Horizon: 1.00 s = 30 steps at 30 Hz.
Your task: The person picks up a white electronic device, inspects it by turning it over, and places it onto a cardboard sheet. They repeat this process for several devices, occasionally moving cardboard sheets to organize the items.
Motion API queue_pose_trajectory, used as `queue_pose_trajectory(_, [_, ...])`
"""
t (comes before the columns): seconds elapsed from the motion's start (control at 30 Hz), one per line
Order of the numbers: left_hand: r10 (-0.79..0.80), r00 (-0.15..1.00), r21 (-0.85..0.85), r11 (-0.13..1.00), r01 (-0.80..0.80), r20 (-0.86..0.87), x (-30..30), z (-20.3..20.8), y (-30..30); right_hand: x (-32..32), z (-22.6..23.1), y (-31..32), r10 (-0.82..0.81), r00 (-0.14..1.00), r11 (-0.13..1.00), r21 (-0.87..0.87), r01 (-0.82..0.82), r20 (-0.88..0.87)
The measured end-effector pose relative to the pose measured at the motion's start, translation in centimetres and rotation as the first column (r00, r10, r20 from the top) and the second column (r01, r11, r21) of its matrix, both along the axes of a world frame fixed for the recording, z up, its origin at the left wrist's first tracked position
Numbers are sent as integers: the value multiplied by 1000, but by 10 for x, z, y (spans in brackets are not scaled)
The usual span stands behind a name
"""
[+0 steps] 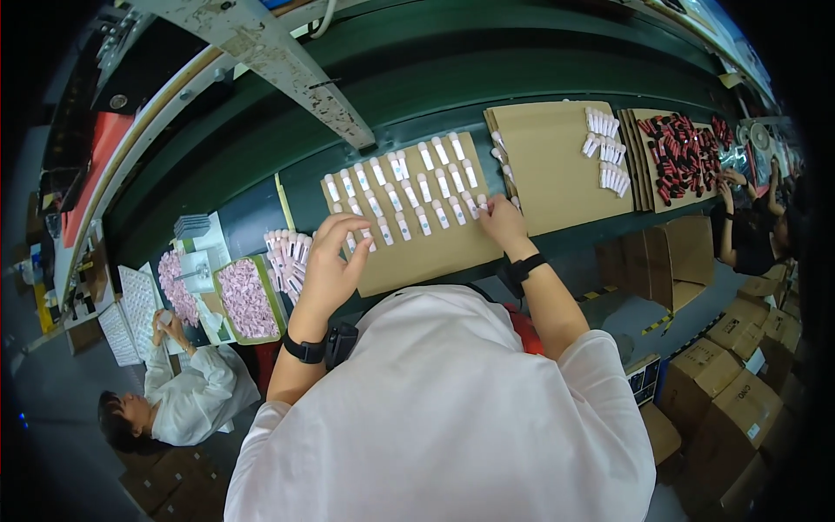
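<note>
While rows of small white tubes (409, 187) already fill most of the cardboard sheet (435, 252), the left hand (330, 270) hovers released at seven o'clock, the right hand (502, 219) pinching a tube at four o'clock, leaving the near edge bare.

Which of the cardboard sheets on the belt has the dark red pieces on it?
The far-right cardboard sheet, heaped with dark red pieces. The other sheets carry only white tubes.

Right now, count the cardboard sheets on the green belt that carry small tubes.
3. The nearest cardboard sheet, under both hands, holds rows of white tubes; the middle sheet has white tubes along two edges; the far sheet holds red tubes. More sheets may be stacked beneath.
</note>
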<state>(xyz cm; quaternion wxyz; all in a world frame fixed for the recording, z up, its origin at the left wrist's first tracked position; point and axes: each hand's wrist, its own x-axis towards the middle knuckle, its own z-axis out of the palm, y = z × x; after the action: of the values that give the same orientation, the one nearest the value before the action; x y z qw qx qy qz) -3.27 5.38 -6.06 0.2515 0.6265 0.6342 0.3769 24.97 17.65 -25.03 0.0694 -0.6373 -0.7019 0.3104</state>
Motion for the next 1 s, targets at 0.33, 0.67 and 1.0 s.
queue_pose_trajectory(0.33, [-1,999,-64,998,-2,-35,7,-6,6,-9,-21,14,23,996,992,125,-33,81])
queue_pose_trajectory(0.67, [47,998,-135,989,-52,-43,28,-9,21,82,9,107,-218,963,910,323,260,-161])
queue_pose_trajectory(1.0, [123,989,-167,977,-135,-82,58,-7,30,177,-4,223,-337,941,804,531,269,34])
